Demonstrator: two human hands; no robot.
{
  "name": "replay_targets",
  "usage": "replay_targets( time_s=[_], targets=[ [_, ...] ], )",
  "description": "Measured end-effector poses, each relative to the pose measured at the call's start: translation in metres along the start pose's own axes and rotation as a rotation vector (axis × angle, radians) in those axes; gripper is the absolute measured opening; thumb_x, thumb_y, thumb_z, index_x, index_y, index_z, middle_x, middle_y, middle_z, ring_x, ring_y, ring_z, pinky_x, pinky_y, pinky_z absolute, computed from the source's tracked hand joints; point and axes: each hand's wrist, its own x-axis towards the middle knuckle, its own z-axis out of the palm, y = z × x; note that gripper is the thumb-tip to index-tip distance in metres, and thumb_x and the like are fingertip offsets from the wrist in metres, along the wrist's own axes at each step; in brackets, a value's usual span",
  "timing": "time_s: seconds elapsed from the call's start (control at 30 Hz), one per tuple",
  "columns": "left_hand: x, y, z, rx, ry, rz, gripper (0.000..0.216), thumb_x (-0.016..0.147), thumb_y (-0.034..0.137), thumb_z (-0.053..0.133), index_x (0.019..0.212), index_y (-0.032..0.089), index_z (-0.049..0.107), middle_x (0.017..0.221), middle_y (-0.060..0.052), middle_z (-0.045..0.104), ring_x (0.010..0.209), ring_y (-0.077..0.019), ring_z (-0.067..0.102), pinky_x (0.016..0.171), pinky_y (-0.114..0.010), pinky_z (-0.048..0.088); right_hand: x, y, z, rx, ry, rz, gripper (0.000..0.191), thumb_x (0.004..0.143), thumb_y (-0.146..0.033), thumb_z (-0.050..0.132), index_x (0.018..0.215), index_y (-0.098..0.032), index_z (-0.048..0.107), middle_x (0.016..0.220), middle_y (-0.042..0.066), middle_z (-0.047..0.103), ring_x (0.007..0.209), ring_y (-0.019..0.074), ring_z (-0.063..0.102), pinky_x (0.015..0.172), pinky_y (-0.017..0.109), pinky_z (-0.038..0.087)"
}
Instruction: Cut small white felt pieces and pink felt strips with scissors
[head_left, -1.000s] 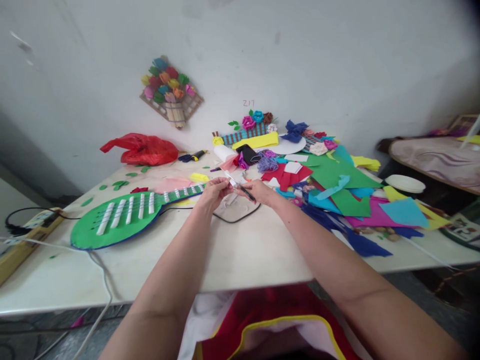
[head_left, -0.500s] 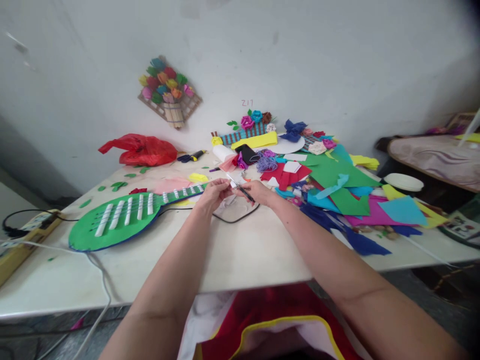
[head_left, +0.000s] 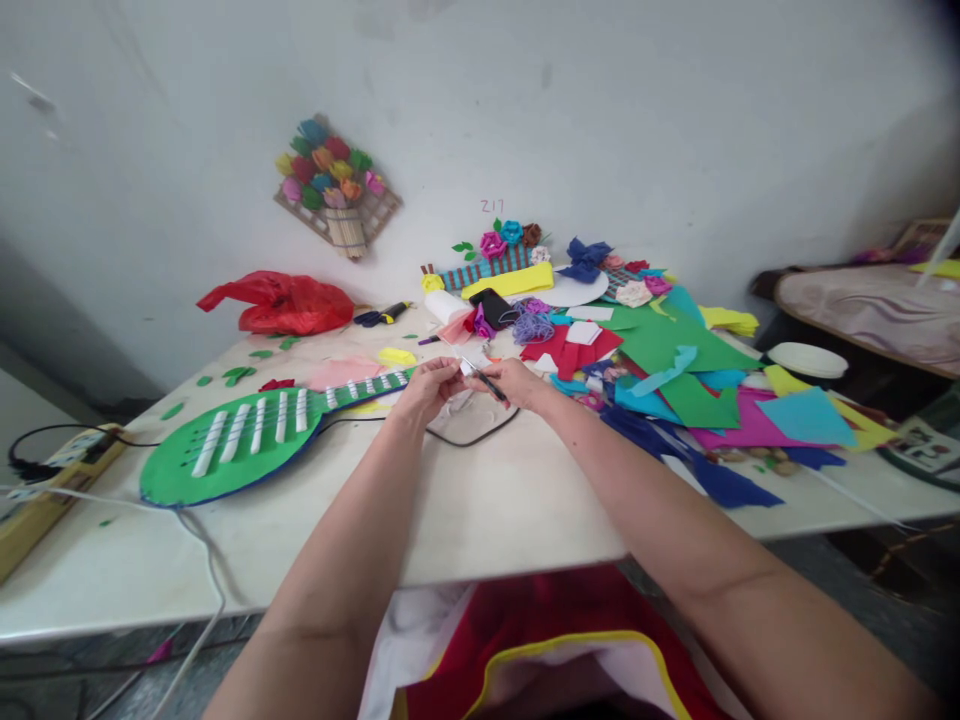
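Grips scissors (head_left: 493, 387) in the right hand (head_left: 519, 384) and pinches a small white piece (head_left: 466, 368) in the left hand (head_left: 429, 388), just at the scissors' blades. On the bench (head_left: 517, 520), has a guitar (head_left: 268, 445) left of the scissors, a phone (head_left: 492, 308) beyond them, a bag (head_left: 296, 302) beyond and to their left, and paper (head_left: 686, 340) to their right.

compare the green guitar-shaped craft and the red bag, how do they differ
Colour: the green guitar-shaped craft carries white strips, while the red bag is plain red.
Shape: the craft has a rounded body and narrow neck; the bag is a crumpled heap.
Place: the craft lies nearer the person, its neck pointing toward the left hand; the bag sits farther back.
Shared: both rest on the table.
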Motion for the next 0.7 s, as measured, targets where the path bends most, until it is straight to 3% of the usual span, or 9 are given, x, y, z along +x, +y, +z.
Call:
replay_targets(
  time_s=[0.4, 0.7],
  targets=[
    [0.004, -0.006, -0.004, 0.024, -0.046, -0.030, 0.010, 0.066, 0.014, 0.068, 0.068, 0.010, 0.059, 0.061, -0.004, 0.060, 0.055, -0.0110, 0.059, 0.057, -0.023, 0.052, 0.005, 0.011, 0.001, 0.095, -0.020, -0.006, 0.038, 0.068, -0.052, 0.061, 0.064, -0.014, 0.057, 0.046, -0.005, 0.044, 0.038, 0.0052, 0.040, 0.034, 0.017, 0.037],
    [0.002, -0.003, 0.001, -0.009, -0.003, -0.013, 0.011, 0.065, 0.014, 0.068, 0.064, 0.010, 0.058, 0.058, -0.001, 0.056, 0.051, -0.0080, 0.054, 0.058, -0.024, 0.052, 0.008, 0.011, 0.003, -0.001, 0.041, -0.022, 0.039, 0.064, -0.053, 0.063, 0.066, -0.014, 0.061, 0.044, -0.006, 0.040, 0.036, 0.0041, 0.035, 0.033, 0.017, 0.035]
  ],
)
